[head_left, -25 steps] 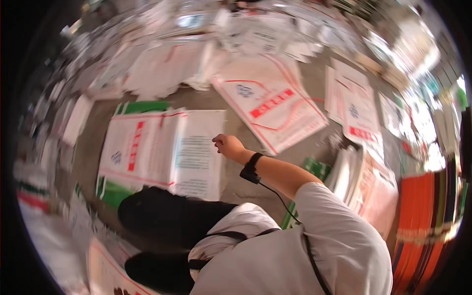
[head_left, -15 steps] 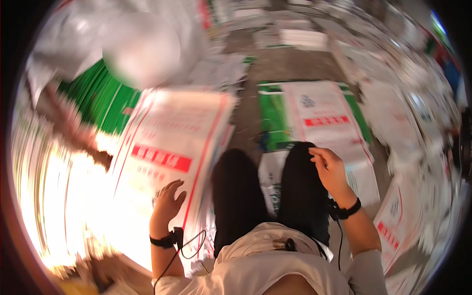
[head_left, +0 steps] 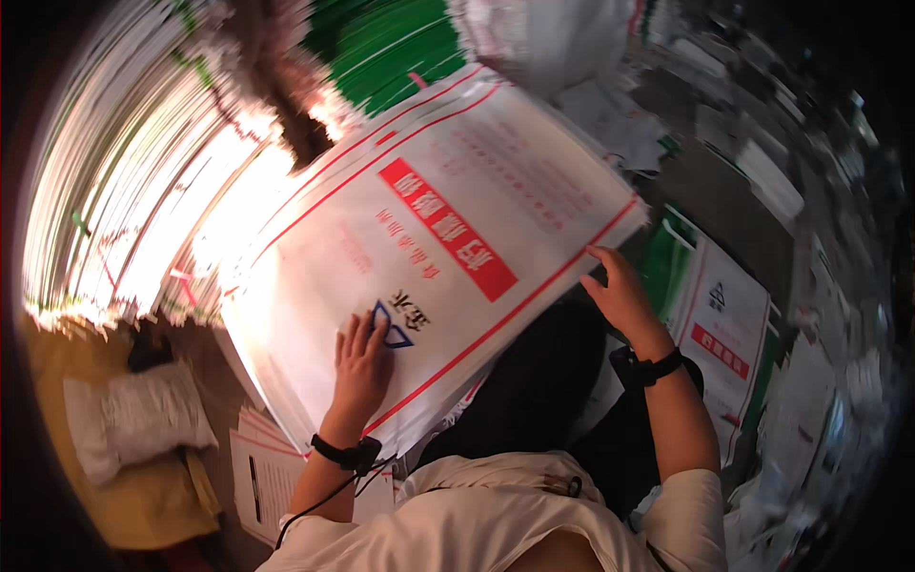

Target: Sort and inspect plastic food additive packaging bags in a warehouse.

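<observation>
A stack of flat white woven sacks (head_left: 448, 133) with red stripes and a red printed panel lies tilted across the middle, beside my knees. My left hand (head_left: 362, 367) rests on the top sack near its blue mark, palm down with fingers spread. At the stack's right edge is my right hand (head_left: 621, 297), its thumb and forefinger apart and its fingertips at the red border. Its other fingers are partly hidden. Each wrist wears a black band, and a cable runs from the left one.
Tall bright stacks of folded sacks (head_left: 124, 191) stand at the left, green ones (head_left: 381, 48) behind. More printed sacks (head_left: 720, 324) lie on the floor at right. A white bundle (head_left: 143, 415) sits on yellow material (head_left: 162, 505) at lower left.
The view has turned left, bringing the sack stack to the middle. My left hand has come down flat on the top sack, and my right hand has come from above my knee to the stack's edge.
</observation>
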The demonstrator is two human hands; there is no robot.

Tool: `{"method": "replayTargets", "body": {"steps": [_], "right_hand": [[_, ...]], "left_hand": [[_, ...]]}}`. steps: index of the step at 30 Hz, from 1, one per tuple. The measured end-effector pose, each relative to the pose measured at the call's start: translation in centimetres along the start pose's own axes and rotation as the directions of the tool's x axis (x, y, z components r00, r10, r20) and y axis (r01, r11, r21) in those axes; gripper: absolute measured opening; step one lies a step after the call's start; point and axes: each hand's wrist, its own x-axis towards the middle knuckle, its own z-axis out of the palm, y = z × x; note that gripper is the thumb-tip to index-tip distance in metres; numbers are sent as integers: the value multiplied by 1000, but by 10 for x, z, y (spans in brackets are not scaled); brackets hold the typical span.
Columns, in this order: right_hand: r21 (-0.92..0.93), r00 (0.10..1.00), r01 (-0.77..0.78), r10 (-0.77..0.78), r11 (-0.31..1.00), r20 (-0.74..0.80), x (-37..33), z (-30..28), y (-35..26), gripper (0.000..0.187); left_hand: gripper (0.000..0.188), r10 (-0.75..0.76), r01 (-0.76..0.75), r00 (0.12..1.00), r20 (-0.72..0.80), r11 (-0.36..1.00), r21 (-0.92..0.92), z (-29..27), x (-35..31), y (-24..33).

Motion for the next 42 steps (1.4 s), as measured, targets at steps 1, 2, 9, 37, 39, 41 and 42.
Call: {"method": "replayTargets", "body": {"steps": [1,2,9,37,39,41,42], "right_hand": [[-14,998,63,-63,998,22,8,11,-5,49],[-15,988,103,-101,995,120,15,20,-15,60],[-280,872,314,-159,907,462,12,65,-64,84],[-482,890,-442,438,756,-130,148,-3,139,49],[-427,898,-431,422,795,-122,150,-5,144,45],[-517,956,-274,290,811,-52,147,-1,138,36],[-517,958,-267,285,813,-47,146,-1,135,36]], "left_hand": [[61,6,-6,1000,-15,1000,-19,-1,1,5],[62,-4,5,1000,3,999,-36,-3,1,6],[71,-196,196,980,22,981,5,-15,0,-18],[72,-322,324,946,-47,919,225,14,9,1],[72,-322,325,945,-47,921,217,12,11,3],[72,-331,333,943,-43,919,213,11,10,3],[72,-331,332,943,-39,921,202,11,10,3]]}}
